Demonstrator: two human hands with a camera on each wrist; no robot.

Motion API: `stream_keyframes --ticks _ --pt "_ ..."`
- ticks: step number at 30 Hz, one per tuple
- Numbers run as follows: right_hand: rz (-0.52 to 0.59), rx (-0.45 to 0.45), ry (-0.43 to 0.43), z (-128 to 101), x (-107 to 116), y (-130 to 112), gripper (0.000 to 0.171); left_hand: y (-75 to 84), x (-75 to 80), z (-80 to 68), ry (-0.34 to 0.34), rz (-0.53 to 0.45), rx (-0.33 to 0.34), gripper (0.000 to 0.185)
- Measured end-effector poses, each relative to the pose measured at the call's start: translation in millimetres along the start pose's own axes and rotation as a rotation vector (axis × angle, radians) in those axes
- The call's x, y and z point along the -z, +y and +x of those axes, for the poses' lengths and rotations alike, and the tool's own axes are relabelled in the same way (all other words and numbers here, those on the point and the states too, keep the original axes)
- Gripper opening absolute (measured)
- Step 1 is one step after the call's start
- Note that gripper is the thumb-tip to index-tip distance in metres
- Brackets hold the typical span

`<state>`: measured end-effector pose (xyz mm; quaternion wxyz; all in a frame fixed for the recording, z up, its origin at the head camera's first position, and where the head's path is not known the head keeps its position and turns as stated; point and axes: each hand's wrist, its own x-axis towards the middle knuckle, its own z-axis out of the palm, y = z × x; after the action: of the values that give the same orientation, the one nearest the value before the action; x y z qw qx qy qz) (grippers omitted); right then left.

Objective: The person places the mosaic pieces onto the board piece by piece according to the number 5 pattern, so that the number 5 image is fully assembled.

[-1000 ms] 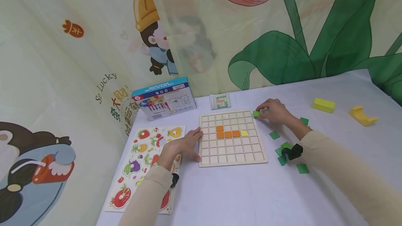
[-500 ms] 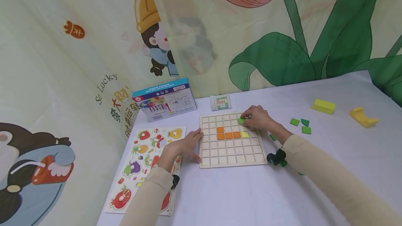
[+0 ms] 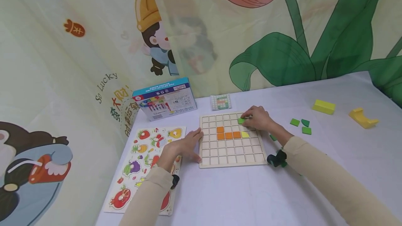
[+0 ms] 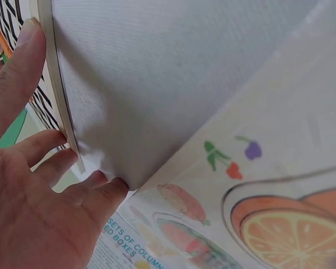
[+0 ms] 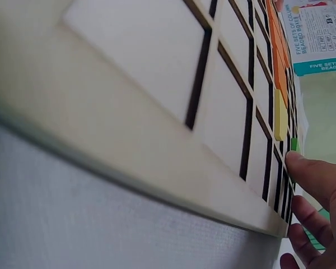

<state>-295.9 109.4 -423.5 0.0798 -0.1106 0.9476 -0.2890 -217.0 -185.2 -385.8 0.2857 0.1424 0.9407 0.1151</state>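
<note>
A pale wooden grid board [image 3: 232, 151] lies on the white table in the head view. Several orange tiles [image 3: 228, 135] and one yellow tile [image 3: 244, 134] sit in its cells. Between thumb and fingers, my right hand [image 3: 258, 118] pinches a green tile [image 3: 240, 121] at the upper right of the grid. In the right wrist view only a sliver of that green tile [image 5: 294, 144] shows beside the thumb. With fingers spread, my left hand [image 3: 185, 145] touches the board's left edge; the left wrist view has its thumb [image 4: 23, 61] along the rim.
A fruit-picture board [image 3: 135, 167] lies under the left forearm. Behind stand a box [image 3: 169, 101] and a small pattern card [image 3: 220, 102]. Green tiles [image 3: 294, 122], a yellow block [image 3: 323, 106] and a curved yellow piece [image 3: 363, 118] lie right. The right forearm partly hides more green tiles.
My right hand has carried the green tile leftward from beside the board onto its upper right cells, then stayed nearly still over the last half second. The left hand has not moved.
</note>
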Motion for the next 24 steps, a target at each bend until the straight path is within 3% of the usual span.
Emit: stream_keyframes --ticks 16,24 --pt "0.009 0.025 -0.012 -3.5 1.4 7.4 0.036 1.5 -0.2 -2.0 0.004 -0.005 -0.015 0.098" --pt "-0.002 0.029 -0.049 -19.9 26.3 28.2 0.038 1.6 0.4 -2.5 0.007 0.011 -0.007 0.098"
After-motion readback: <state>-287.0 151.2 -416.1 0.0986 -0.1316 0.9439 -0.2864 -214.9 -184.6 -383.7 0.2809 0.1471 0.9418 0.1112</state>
